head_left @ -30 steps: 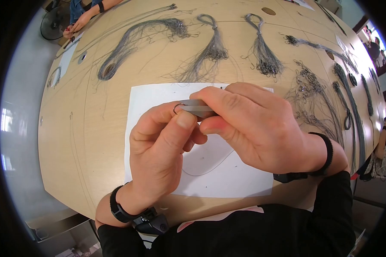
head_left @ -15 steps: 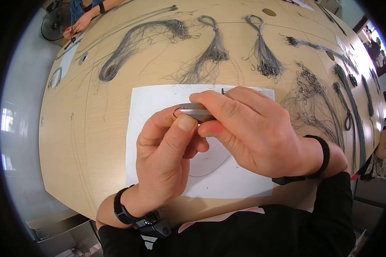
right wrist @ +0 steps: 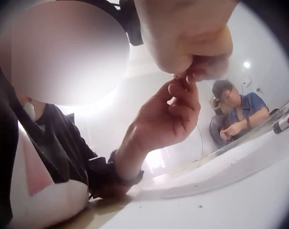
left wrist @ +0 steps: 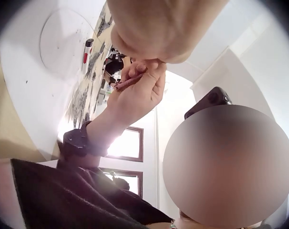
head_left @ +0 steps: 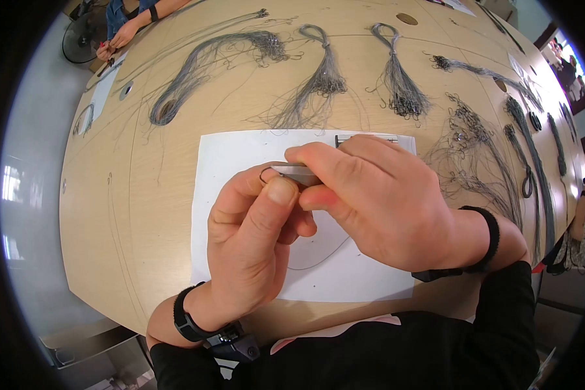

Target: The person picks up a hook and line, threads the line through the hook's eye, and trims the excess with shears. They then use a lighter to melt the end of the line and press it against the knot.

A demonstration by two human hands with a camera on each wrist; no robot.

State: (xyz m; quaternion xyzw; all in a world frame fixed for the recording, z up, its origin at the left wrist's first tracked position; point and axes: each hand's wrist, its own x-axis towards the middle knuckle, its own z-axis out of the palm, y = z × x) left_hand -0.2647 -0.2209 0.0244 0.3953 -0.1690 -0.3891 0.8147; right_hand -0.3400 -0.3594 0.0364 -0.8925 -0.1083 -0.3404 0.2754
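Note:
My left hand (head_left: 250, 227) pinches a small dark fish hook (head_left: 264, 174) between thumb and forefinger, its bend sticking out past the fingertips. My right hand (head_left: 393, 201) grips a flat grey metal piece (head_left: 297, 170) between thumb and forefinger. The front end of this piece lies right at the hook and the left thumb tip; the rest is hidden in the right hand. Below the hands, a thin line (head_left: 318, 263) curves over a white sheet (head_left: 344, 286). In the right wrist view, the left hand (right wrist: 168, 114) meets the right hand's fingers from below.
Bundles of hooked line lie across the table, among them a looped bundle (head_left: 325, 71), another looped bundle (head_left: 396, 78) and a loose tangle (head_left: 474, 143). A marker pen (left wrist: 87, 51) lies on the sheet. Another person (right wrist: 242, 112) sits across the table.
Both hands have shifted slightly down, the left one also a little to the right. Less of the grey metal piece shows over the left thumb now. Both grips stay the same.

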